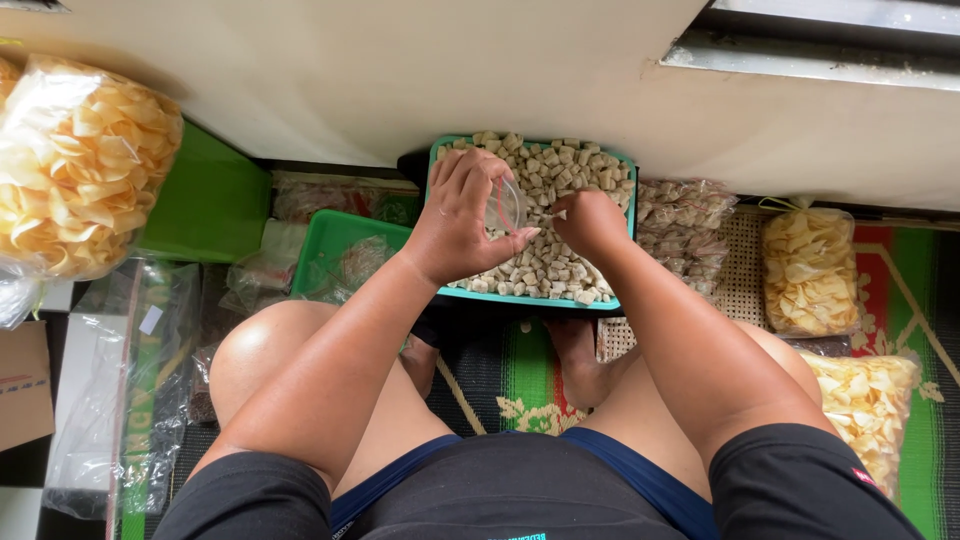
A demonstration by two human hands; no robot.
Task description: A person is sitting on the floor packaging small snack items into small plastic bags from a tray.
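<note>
Head view, looking straight down at a person seated on a patterned floor mat [905, 300], knees spread. At far left a big clear bag of pale yellow chips [75, 165] bulges into the frame, with a green box [210, 205] beside it and crumpled clear plastic wrapping [130, 390] lying below. Next comes a green tray [335, 240] holding small plastic packets. In the middle, against the wall, sits a teal tray [530, 298] heaped with small beige cube-shaped snacks [560, 175]. The left hand [455, 220] hovers over this tray, its fingers [520, 238] pinched together on a small clear plastic bag [506, 205], holding it up by the mouth. The right hand [588, 222] is just beside it, over the cubes, fingers curled closed; it seems to grip a few pieces at the bag's opening, though what is inside the fist cannot be made out. Right of the tray lie filled bags of brown snacks [680, 225], then two more bags of yellow chips [810, 270] on the mat.
</note>
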